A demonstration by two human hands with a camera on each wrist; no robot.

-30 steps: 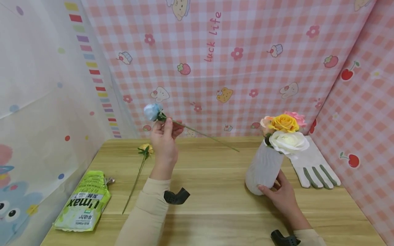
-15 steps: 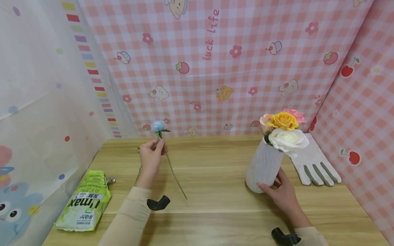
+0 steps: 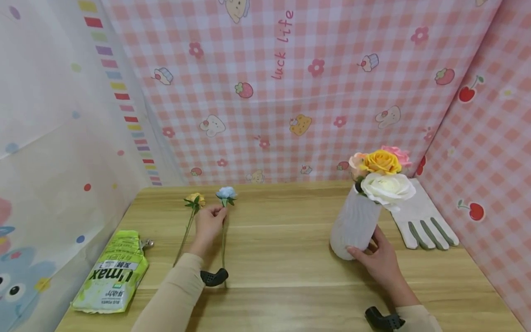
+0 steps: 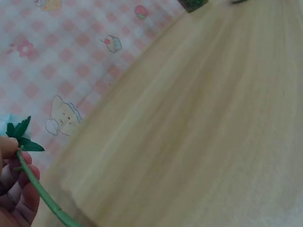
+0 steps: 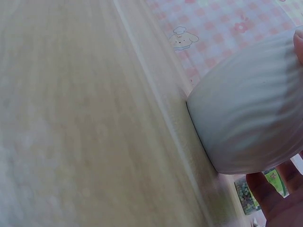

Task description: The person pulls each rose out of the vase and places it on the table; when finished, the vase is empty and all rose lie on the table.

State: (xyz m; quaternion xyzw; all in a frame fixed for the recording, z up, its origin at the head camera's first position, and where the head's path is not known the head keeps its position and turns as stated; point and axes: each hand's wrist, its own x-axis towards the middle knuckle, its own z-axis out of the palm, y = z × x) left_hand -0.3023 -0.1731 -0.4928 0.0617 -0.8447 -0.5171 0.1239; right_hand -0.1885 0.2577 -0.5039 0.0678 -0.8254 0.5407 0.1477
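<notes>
At the left of the head view my left hand (image 3: 210, 226) pinches the stem of a light blue artificial rose (image 3: 226, 192), just under the bloom. Its stem runs down toward me along the wood and passes behind the black wrist mount. In the left wrist view thumb and fingers close on the green stem (image 4: 45, 194) below its leaves. A yellow rose (image 3: 196, 199) lies just left of that hand. My right hand (image 3: 381, 267) grips the lower part of a white ribbed vase (image 3: 356, 223), which leans to the right and carries white, yellow, pink and peach roses.
A green and white Umax bag (image 3: 112, 272) lies at the table's left edge. Behind the vase on the right is a white glove (image 3: 423, 221) with grey-green finger strips. Pink checked cloth (image 3: 265, 92) walls off the back and right side of the wooden table (image 3: 286, 258).
My left hand has lowered the blue rose from the air to the tabletop, turning its stem from slanting right to pointing toward me. My right hand and the vase have stayed put.
</notes>
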